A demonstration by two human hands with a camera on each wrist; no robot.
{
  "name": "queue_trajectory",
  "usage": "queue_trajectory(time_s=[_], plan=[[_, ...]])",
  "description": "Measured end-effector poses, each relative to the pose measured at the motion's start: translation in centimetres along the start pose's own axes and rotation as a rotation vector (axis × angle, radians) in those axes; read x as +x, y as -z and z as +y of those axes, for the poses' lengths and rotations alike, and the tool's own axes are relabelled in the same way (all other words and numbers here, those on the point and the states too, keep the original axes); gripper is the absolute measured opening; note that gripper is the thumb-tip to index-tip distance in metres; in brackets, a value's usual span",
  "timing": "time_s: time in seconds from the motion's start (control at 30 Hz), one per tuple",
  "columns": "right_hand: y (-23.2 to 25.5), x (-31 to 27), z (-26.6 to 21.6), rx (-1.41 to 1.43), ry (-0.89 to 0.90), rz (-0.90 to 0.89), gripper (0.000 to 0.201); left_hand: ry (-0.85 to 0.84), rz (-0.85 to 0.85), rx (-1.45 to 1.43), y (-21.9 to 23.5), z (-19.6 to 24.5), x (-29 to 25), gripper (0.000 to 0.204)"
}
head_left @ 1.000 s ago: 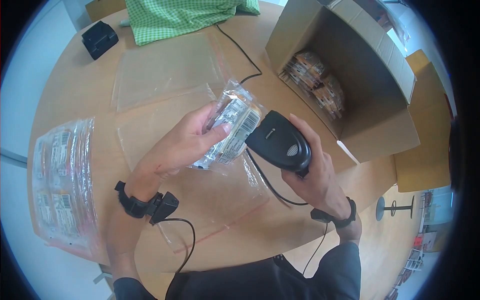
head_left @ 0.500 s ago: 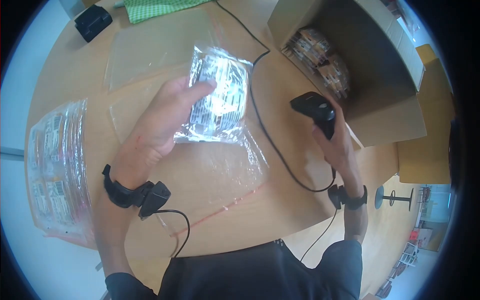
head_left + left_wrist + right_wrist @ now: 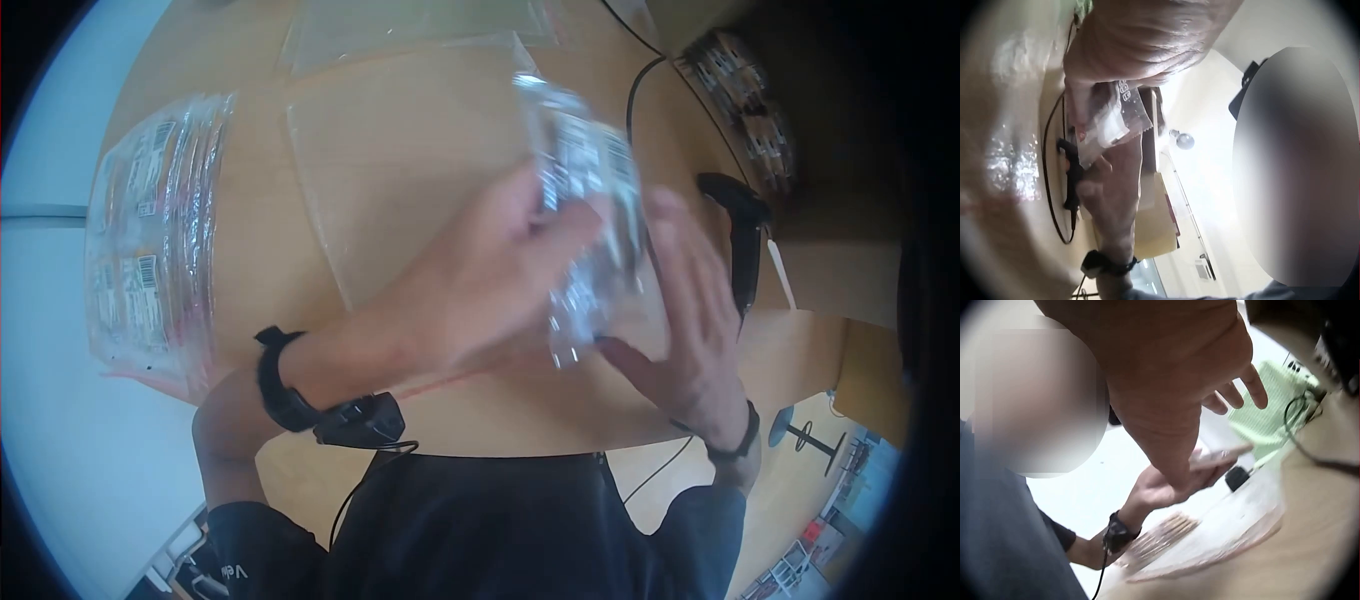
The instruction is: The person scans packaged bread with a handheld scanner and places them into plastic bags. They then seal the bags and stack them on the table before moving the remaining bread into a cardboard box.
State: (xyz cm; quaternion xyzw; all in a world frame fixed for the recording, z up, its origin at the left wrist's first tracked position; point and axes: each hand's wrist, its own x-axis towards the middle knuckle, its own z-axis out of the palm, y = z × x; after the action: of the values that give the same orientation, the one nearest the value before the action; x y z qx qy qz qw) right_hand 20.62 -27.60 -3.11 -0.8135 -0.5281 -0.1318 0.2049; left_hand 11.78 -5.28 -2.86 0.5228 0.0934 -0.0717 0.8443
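A clear plastic packet (image 3: 590, 150) with a printed barcode label is held up over the table, blurred in the head view. My left hand (image 3: 490, 250) grips it from the left, its thumb across the label. Beside the packet's right edge is my right hand (image 3: 695, 320), fingers extended and thumb spread, with nothing in its grasp. A black barcode scanner (image 3: 742, 225) lies on the table just past the right hand, its cable (image 3: 1045, 156) looping over the tabletop in the left wrist view.
Flat clear plastic bags (image 3: 400, 130) lie on the table. Bagged, labelled packets (image 3: 150, 250) are stacked at the left. At the right stands a cardboard box (image 3: 840, 260) with more packets (image 3: 750, 100) inside. A green checked cloth (image 3: 1260, 406) shows in the right wrist view.
My right hand has put the scanner down on the table by the box and come left to the packet. My left hand has moved right with the packet, which has turned partly edge-on.
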Motion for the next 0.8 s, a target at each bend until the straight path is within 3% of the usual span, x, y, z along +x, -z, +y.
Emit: queue_trajectory(time_s=[0.03,0.13,0.17,0.2,0.23,0.3,0.4,0.53,0.57,0.63,0.7,0.8], plan=[[-0.1,0.0,0.0,-0.007,0.083,-0.005,0.088,0.007,-0.004,0.002,-0.4,0.5,-1.0,0.039],[1.3,0.1,0.7,-0.003,0.181,0.047,0.07,-0.154,-0.13,0.498,1.0,2.2,-3.2,0.043],[2.1,-0.3,-0.5,0.037,0.079,0.092,0.061,-0.38,-0.108,0.879,2.4,1.6,-3.4,0.043],[2.1,-2.1,-0.1,0.095,0.055,0.133,0.052,-0.491,-0.1,1.067,3.4,0.8,-3.6,0.043],[3.1,-2.8,-0.1,0.119,0.115,0.098,0.052,-0.608,-0.072,1.251,4.3,0.0,-3.7,0.043],[4.4,-4.2,-0.4,0.11,0.232,0.019,0.052,-0.489,-0.081,1.425,5.4,-1.8,-4.1,0.045],[4.2,-5.5,-1.7,0.05,0.374,0.021,0.043,-0.558,-0.182,1.467,6.6,-3.8,-3.9,0.032],[3.5,-6.3,-2.1,0.145,0.557,-0.061,0.041,-0.508,-0.167,1.389,6.0,-3.7,-3.8,0.021],[3.2,-6.5,-2.2,0.12,0.586,-0.053,0.04,-0.581,-0.027,1.423,5.1,-3.9,-3.8,0.017],[3.1,-6.7,-2.3,0.134,0.574,-0.047,0.04,-0.658,0.118,1.449,4.8,-4.0,-3.7,0.014],[3.0,-6.6,-2.3,0.151,0.564,-0.043,0.039,-0.562,-0.045,1.36,5.8,-3.9,-3.9,0.013],[2.9,-6.0,-2.5,0.177,0.563,-0.073,0.037,-0.523,-0.033,1.266,5.9,-3.4,-3.9,0.011]])
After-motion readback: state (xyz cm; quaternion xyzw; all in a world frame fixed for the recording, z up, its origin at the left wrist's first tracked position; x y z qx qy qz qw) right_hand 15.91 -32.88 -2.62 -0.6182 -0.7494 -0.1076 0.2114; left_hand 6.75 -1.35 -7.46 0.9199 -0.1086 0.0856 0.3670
